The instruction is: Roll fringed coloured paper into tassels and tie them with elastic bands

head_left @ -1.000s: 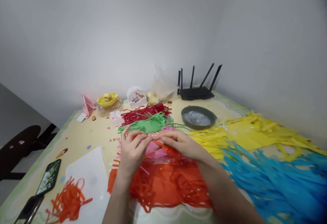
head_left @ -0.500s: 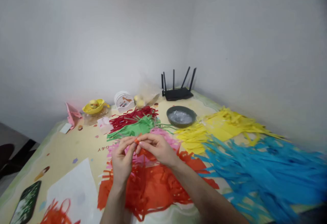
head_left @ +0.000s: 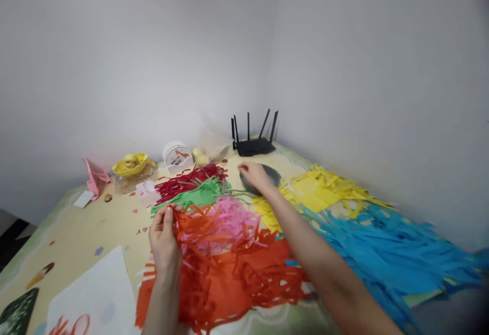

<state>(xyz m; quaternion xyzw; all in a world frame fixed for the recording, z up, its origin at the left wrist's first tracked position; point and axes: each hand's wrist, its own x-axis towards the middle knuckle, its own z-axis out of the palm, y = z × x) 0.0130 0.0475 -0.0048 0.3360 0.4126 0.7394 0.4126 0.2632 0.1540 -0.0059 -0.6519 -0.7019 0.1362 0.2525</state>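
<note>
My left hand (head_left: 164, 238) is closed in a pinch on an orange paper strip (head_left: 191, 220) that rises from the orange fringed paper (head_left: 244, 279) lying in front of me. My right hand (head_left: 254, 174) is stretched far forward over the dark grey bowl (head_left: 273, 174), which holds something pale. Its fingers curl down at the bowl's near rim, and whether they hold anything is hidden. Pink fringed paper (head_left: 237, 220) lies between my two hands.
Red strips (head_left: 187, 179), green strips (head_left: 198, 195), yellow fringed paper (head_left: 324, 190) and blue fringed paper (head_left: 382, 248) cover the table. A black router (head_left: 252, 144), a white round box (head_left: 176, 156), a yellow dish (head_left: 132, 164), a white sheet (head_left: 91, 299) and a phone (head_left: 15, 314) lie around.
My right hand let go of the orange strip and reached forward to the bowl. My left hand kept the strip and lifted it. The camera swung right.
</note>
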